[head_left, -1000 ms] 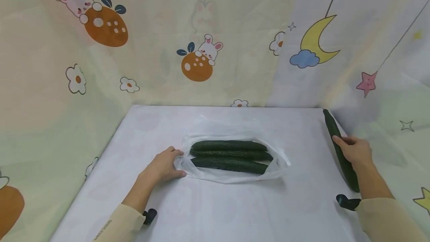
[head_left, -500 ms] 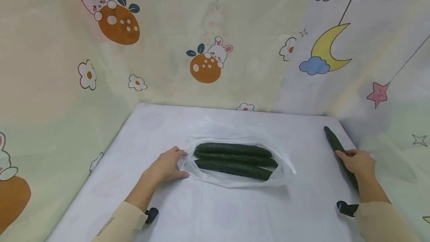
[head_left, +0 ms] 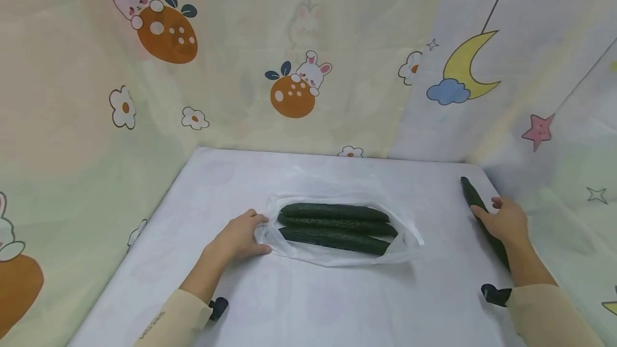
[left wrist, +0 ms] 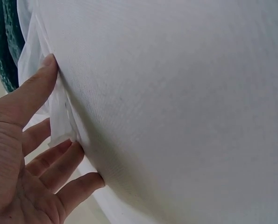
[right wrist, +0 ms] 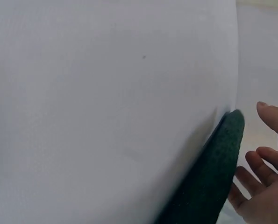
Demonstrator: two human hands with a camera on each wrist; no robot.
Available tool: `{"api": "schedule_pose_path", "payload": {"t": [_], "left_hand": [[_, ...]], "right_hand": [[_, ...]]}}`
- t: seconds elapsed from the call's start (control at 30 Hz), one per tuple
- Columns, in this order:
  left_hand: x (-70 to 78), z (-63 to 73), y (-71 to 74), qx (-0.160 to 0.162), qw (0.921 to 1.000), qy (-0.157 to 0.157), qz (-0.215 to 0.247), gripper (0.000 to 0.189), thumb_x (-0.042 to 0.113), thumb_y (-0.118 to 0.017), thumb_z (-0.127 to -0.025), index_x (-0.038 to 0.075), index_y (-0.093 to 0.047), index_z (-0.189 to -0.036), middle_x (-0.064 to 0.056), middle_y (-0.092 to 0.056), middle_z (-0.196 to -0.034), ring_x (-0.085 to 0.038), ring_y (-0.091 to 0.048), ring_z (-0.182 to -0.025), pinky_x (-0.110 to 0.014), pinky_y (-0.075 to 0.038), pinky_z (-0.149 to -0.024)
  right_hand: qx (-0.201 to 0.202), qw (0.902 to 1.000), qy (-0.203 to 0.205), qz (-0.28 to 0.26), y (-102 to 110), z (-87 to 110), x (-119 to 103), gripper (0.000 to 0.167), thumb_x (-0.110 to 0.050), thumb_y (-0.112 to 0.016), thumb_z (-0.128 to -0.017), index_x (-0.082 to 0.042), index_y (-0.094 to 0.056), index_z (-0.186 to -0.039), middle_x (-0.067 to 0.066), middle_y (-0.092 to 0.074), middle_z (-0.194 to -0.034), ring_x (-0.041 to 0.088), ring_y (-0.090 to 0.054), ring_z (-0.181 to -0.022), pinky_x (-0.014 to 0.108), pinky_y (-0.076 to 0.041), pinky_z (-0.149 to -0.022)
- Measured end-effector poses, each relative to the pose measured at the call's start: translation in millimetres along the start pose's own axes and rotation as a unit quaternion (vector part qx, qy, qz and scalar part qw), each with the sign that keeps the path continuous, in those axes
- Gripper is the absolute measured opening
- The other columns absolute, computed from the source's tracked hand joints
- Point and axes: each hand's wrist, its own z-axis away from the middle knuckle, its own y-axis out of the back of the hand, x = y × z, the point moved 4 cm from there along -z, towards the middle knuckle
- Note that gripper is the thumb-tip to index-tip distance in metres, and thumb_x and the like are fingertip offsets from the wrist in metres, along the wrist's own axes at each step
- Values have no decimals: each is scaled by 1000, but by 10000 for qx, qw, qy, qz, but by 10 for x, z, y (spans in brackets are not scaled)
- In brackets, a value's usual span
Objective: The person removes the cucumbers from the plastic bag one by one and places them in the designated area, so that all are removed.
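My left hand rests at the left end of a thin white plastic bag, its thumb and fingers spread wide apart against the bag. Three dark green cucumbers lie side by side in the bag's mouth. In the left wrist view, the fingertips touch the bag's crumpled edge. At the table's right side lies another cucumber, slanting along the edge. Over its middle is my right hand, fingers loose and parted. The right wrist view shows this hand beside the cucumber, not gripping it.
A white cloth covers the table. Printed fabric walls with rabbits and flowers stand behind and at both sides. A black wrist mount sticks out from the right sleeve, another from the left.
My right hand has lowered the single cucumber onto the table's right side and loosened its fingers from it. My left hand has stayed at the bag. The head view has shifted slightly.
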Motion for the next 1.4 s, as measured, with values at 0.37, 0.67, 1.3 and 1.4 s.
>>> {"api": "schedule_pose_path", "payload": {"t": [0.37,0.67,1.3,1.4], "left_hand": [[-35,0,2,17,10000,-9,-33,78,43,-89,-77,13,-60,-142,-13,-58,-138,-36,-60,-124,-57,-50,-103],[-40,-28,-8,-14,9999,-83,-69,79,43,-90,-77,13,-59,-143,-13,-58,-137,-36,-60,-124,-56,-50,-103],[-25,-26,0,26,9997,-217,-62,78,44,-89,-77,13,-60,-142,-13,-59,-136,-36,-61,-121,-56,-51,-103],[-27,-24,-14,31,9997,-223,-55,77,44,-90,-77,13,-60,-141,-13,-59,-135,-36,-62,-120,-56,-51,-102]], "right_hand": [[105,9974,706,-62,41,38,-511,74,-35,-63,-101,22,-36,-141,44,-46,-133,59,-44,-121,71,-40,-99],[94,9938,1096,-153,36,193,-881,72,-36,-63,-101,19,-41,-141,42,-48,-137,58,-45,-126,71,-39,-102],[156,9806,1921,-356,105,428,-1646,69,-43,-68,-97,1,-49,-146,29,-52,-144,51,-47,-132,72,-43,-101],[84,9789,2007,-386,109,457,-1730,69,-45,-68,-97,-1,-49,-146,28,-51,-146,51,-47,-134,73,-41,-102]]}}
